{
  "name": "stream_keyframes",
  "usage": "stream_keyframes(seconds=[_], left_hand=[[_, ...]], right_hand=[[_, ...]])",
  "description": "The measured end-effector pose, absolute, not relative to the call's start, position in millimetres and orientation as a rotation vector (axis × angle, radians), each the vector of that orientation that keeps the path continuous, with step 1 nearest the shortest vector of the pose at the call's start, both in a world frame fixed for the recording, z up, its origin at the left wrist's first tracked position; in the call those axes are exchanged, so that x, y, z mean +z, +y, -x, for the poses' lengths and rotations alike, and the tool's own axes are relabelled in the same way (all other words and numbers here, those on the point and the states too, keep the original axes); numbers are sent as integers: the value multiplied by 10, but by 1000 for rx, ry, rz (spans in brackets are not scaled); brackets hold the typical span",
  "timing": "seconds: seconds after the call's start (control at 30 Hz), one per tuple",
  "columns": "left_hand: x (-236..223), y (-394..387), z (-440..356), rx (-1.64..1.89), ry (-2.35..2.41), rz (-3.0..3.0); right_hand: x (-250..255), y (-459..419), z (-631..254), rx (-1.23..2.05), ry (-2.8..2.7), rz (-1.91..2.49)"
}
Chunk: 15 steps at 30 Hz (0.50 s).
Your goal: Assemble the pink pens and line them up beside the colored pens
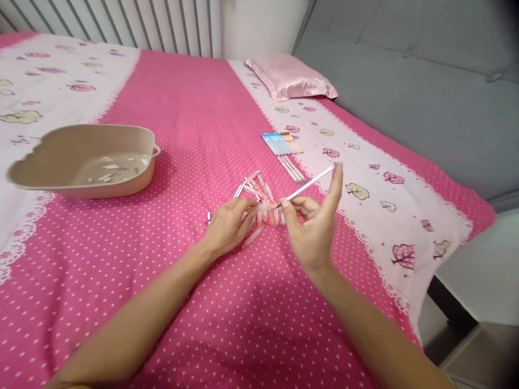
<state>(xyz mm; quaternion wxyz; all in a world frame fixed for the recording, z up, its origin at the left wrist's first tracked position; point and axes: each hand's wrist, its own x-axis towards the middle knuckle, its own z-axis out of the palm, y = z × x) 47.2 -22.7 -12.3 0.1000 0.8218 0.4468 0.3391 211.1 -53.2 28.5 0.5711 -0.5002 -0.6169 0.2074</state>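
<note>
My right hand (314, 227) pinches a slim white pen refill (310, 182) near its dark tip, with the index finger stretched up along the far end. The refill slants, its tip pointing left toward my other hand. My left hand (229, 224) is closed, with thumb and fingers on a translucent pale pen barrel (263, 207). The two hands are close together but apart. Under and around them lies a loose pile of pale pink pen parts (253, 236). Several white refills (240, 188) stick out beyond my left hand, whose fingers partly hide the pile.
A beige plastic basin (121, 186) with small white and grey pieces stands at the left. Beyond my right hand, pens with blue and orange ends (281, 143) lie in a row, with several pinkish pens (291, 168) beside them. A pink pillow (290, 78) rests farther back on the bed (243, 324).
</note>
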Motion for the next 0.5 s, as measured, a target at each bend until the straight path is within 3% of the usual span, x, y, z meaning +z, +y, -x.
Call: stream_keyframes(seconds=[0.5], left_hand=[[-120, -240, -473, 969, 1290, -2450]], right_hand=[[268, -528, -2086, 400, -1426, 1146]])
